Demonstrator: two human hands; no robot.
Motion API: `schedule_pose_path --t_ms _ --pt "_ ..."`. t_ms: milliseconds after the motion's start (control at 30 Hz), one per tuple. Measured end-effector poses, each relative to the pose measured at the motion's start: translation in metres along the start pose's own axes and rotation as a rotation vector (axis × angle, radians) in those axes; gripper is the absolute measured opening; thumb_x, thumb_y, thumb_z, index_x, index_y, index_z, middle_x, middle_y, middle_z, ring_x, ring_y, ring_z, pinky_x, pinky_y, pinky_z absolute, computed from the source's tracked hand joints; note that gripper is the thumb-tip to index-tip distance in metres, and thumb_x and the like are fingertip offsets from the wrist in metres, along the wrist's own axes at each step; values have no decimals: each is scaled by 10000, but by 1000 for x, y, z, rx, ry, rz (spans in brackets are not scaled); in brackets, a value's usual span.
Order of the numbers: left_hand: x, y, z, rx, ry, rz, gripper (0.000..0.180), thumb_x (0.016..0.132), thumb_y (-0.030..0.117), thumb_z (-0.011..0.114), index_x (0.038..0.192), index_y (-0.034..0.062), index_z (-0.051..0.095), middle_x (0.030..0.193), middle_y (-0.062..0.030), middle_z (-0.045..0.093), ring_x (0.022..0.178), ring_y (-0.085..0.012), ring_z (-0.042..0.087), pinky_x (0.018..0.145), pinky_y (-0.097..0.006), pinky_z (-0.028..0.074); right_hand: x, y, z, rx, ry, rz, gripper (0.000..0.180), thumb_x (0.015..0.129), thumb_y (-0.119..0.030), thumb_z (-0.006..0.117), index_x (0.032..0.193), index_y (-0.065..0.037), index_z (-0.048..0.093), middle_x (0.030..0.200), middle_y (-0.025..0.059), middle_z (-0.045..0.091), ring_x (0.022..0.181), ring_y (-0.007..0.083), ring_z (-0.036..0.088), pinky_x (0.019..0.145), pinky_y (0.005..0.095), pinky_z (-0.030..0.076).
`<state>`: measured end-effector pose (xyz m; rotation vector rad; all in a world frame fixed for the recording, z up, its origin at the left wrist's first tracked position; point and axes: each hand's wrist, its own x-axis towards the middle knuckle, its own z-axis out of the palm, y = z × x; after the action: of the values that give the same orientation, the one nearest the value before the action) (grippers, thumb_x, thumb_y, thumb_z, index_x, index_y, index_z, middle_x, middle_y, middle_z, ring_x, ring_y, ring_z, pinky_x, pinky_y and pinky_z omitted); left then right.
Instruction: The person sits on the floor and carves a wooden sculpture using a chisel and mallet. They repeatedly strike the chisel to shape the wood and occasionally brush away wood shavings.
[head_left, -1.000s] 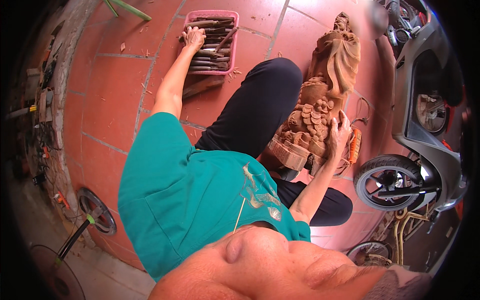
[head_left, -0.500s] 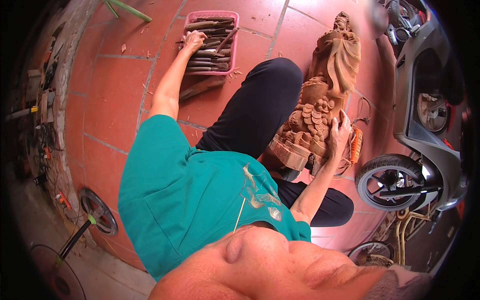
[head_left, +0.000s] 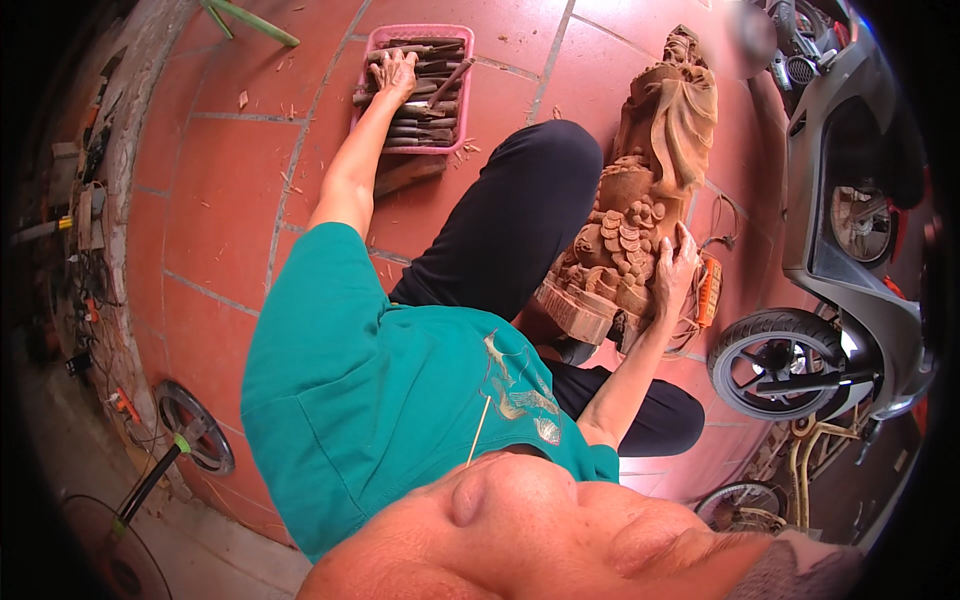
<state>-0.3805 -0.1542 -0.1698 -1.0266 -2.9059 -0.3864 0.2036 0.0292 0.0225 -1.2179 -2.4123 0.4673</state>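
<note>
Red tiled floor (head_left: 230,190) throughout. Left hand (head_left: 397,72), top centre, spread loosely over chisels (head_left: 430,95) in pink tray (head_left: 412,34), gripping none. Right hand (head_left: 675,275), centre right, flat and unclenched against carving (head_left: 650,170), steadying it.

The statue (head_left: 640,210) is the landmark: it lies on the floor (head_left: 220,200) with its base toward the person, just right of the raised knee (head_left: 530,200). The right hand (head_left: 675,270) rests on the statue's right flank, near the base. Well to the statue's left sits the tray (head_left: 365,95), full of chisels (head_left: 420,115) (laid crosswise, mostly), and the left hand (head_left: 397,72) is on them inside it. A block (head_left: 405,172) lies just on the near side of the tray. To the statue's right stands a scooter (head_left: 850,230), its wheel (head_left: 775,362) nearer the person than the statue's base.
</note>
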Motion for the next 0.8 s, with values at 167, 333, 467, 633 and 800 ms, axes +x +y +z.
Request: schedule_pose_path --t_ms 167,333,467,633,800 --pt "7 -13 4 43 -51 22 264 851 171 669 1102 212 595 1217 -99 596 1251 -381 475 1025 -647 309 2 0 1 -35 0 -22 394 921 -147 619 1294 -33 559 1261 163 584 1193 337 523 1048 433 365" --pt "10 -9 -1 78 -73 153 222 891 216 639 1111 224 606 1094 -89 661 1208 -347 524 964 -612 348 -5 2 -1 -28 13 5 392 918 -141 619 1290 -32 563 1260 163 587 1194 336 523 1049 431 363" --pt "10 -23 -6 188 -13 236 204 916 232 615 1119 221 627 1040 -92 685 1176 -322 553 897 -564 377 3 -2 1 -28 1 -20 389 916 -135 619 1286 -29 566 1258 164 589 1196 332 524 1047 427 367" --pt "38 -14 -11 312 128 323 246 930 214 575 1165 233 646 1046 -93 684 1142 -315 566 890 -549 385 3 -4 0 -43 -2 -22 390 928 -154 589 1290 -11 572 1263 185 604 1185 331 544 1041 413 368" --pt "62 -3 -24 307 186 259 248 930 227 552 1158 218 649 1115 -80 661 1173 -311 537 909 -541 392 3 0 1 -22 -21 0 400 923 -142 612 1303 -31 556 1267 163 588 1203 326 522 1060 423 352"
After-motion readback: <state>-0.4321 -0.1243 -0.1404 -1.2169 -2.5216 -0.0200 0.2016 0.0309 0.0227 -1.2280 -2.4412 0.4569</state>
